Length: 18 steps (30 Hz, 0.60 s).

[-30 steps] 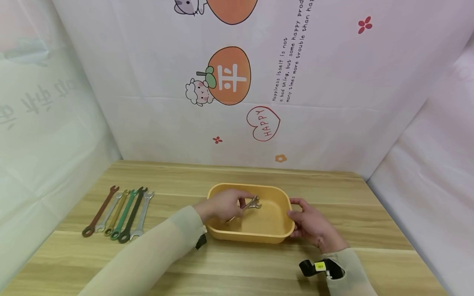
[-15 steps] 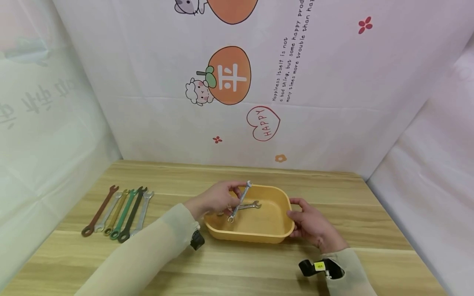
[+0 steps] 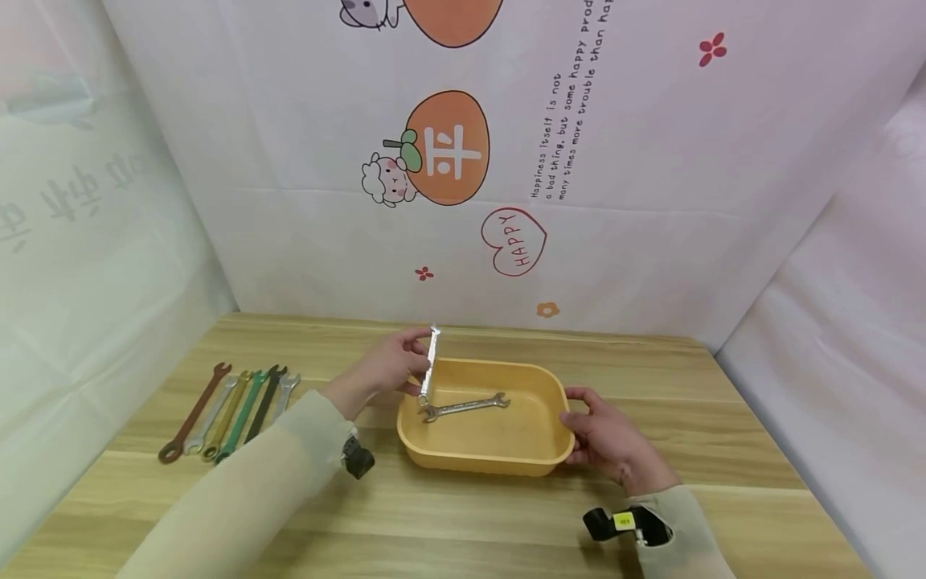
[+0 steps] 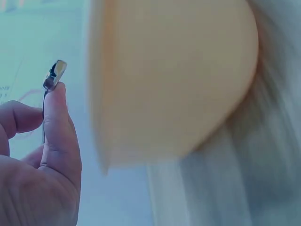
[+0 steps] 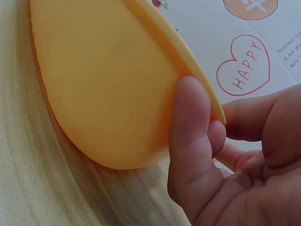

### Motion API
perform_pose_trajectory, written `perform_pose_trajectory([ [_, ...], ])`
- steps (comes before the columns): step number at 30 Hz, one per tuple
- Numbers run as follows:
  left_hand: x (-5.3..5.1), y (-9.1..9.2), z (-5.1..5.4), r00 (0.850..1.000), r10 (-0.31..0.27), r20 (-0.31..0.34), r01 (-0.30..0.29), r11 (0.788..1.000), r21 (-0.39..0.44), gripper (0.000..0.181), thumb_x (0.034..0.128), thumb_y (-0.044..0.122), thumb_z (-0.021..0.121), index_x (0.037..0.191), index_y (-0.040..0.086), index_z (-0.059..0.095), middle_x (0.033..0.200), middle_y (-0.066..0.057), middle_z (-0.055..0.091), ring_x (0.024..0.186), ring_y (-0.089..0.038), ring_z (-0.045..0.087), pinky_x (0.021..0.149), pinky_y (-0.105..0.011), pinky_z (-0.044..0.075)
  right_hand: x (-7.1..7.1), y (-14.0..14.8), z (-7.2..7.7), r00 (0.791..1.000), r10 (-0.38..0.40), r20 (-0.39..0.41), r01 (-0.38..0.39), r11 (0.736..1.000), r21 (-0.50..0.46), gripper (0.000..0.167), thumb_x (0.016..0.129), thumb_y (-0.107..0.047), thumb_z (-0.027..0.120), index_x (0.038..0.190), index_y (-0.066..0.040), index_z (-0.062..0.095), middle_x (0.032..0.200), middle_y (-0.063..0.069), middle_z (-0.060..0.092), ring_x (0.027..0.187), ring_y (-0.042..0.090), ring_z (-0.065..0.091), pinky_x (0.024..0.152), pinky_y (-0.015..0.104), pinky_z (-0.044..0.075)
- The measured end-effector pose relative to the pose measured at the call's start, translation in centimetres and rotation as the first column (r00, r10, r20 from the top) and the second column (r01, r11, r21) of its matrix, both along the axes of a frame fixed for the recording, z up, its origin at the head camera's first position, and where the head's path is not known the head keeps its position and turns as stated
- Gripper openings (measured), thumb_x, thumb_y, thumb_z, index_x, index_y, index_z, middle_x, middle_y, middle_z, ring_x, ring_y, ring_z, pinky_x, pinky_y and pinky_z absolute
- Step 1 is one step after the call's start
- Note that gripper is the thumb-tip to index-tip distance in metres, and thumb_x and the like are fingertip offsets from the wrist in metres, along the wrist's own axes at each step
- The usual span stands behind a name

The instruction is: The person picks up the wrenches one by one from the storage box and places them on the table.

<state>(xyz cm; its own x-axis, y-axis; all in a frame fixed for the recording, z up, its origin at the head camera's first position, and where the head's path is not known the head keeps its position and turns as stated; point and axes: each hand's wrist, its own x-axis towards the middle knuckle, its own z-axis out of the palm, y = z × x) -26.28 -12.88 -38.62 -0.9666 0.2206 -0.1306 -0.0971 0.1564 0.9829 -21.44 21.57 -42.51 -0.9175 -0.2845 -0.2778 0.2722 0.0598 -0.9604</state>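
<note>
My left hand (image 3: 383, 366) pinches a small silver wrench (image 3: 430, 366) above the left rim of a yellow plastic bin (image 3: 499, 465). One end of that wrench points up past the fingers in the left wrist view, where the hand (image 4: 51, 160) shows beside the blurred bin wall (image 4: 174, 80). Inside the bin lies a second silver wrench (image 3: 466, 407), toward its left side. At the bin's right end, my right hand (image 3: 608, 438) grips the rim, as the right wrist view also shows with the hand (image 5: 235, 155) on the bin's edge (image 5: 188, 56).
On the wooden table (image 3: 506, 531), several wrenches lie side by side at the left: red (image 3: 195, 414), silver (image 3: 212, 414), gold (image 3: 229, 414), green (image 3: 244, 410), black (image 3: 264, 402) and another silver one (image 3: 286, 390). My left sleeve (image 3: 246, 474) partly covers their near ends. A printed curtain (image 3: 615, 265) hangs behind.
The left hand has lifted a silver wrench out of the bin and moved left with it. The other wrench in the bin is now in full view. The right hand stays on the rim.
</note>
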Motion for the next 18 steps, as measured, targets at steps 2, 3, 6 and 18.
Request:
perform_pose_trajectory([
  [2,0.0,-1.4,0.3,1.000,0.014,0.006,-0.014,1.000,-0.013,0.071,0.0873,-0.010,0.056,0.153,0.009,0.037,0.112,-0.015,0.048,0.077,-0.021,0.057,0.055,-0.030,0.056,0.0,0.0,-0.1,1.000,-0.001,0.002,0.001,1.000,0.003,0.052,0.105,-0.010,0.048,0.150,-0.006,0.024,0.077,0.017,0.063,0.059,0.020,0.063,0.054,0.033,0.056],
  [3,0.0,-2.2,0.4,1.000,0.020,0.010,-0.020,1.000,-0.017,0.071,0.0879,-0.010,0.056,0.154,0.009,0.036,0.113,-0.016,0.047,0.077,-0.021,0.056,0.056,-0.031,0.056,0.0,0.0,-0.1,1.000,0.001,0.001,-0.001,1.000,0.004,0.052,0.104,-0.010,0.048,0.150,-0.005,0.024,0.077,0.017,0.063,0.059,0.020,0.063,0.054,0.033,0.056],
  [6,0.4,-4.7,0.6,0.999,0.033,0.016,-0.032,0.998,-0.055,0.073,0.0887,-0.010,0.054,0.156,0.007,0.031,0.116,-0.018,0.045,0.078,-0.023,0.057,0.059,-0.032,0.057,0.0,-0.1,-0.2,1.000,-0.003,0.003,0.002,1.000,0.010,0.050,0.104,-0.009,0.047,0.150,-0.005,0.025,0.078,0.019,0.063,0.059,0.020,0.063,0.054,0.033,0.056],
  [18,2.4,-14.1,-0.7,0.998,0.061,-0.005,-0.060,0.963,-0.264,0.069,0.0928,-0.007,0.052,0.155,-0.004,0.022,0.116,-0.022,0.046,0.079,-0.024,0.058,0.064,-0.035,0.058,0.0,0.0,-0.1,1.000,-0.007,0.008,0.007,1.000,0.002,0.053,0.105,-0.010,0.048,0.151,-0.006,0.023,0.079,0.018,0.063,0.061,0.020,0.063,0.055,0.034,0.057],
])
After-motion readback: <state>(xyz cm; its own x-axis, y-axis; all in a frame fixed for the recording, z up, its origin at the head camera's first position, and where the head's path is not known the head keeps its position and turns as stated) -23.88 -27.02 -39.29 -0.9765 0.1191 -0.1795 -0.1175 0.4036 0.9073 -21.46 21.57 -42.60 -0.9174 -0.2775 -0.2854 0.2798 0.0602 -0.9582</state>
